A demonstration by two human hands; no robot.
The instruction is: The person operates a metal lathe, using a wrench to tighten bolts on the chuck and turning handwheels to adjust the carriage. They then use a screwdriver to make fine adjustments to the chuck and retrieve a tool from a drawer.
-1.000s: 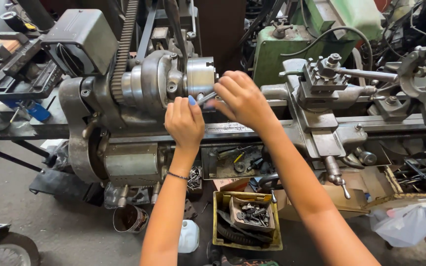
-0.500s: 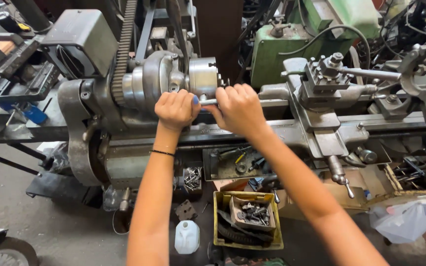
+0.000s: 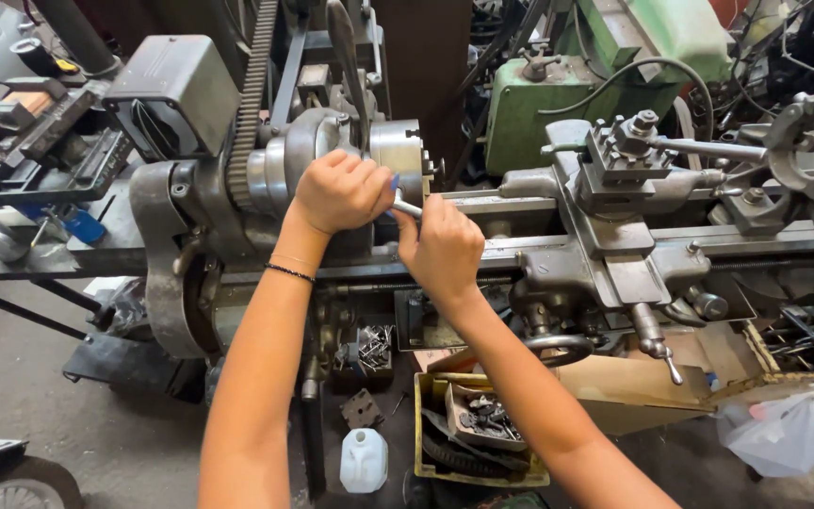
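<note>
Both hands clench one metal bar at a lathe's chuck (image 3: 398, 155): left hand (image 3: 341, 193) above, right hand (image 3: 442, 250) below, mid-turn; further turning likely needs steady leverage.

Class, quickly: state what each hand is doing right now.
Left hand: closed in a fist around the metal bar handle by the lathe chuck.
Right hand: closed on the same handle.

Concrete floor (image 3: 40, 396) bears yellow crate (image 3: 426, 443), white jug (image 3: 364, 459).
</note>
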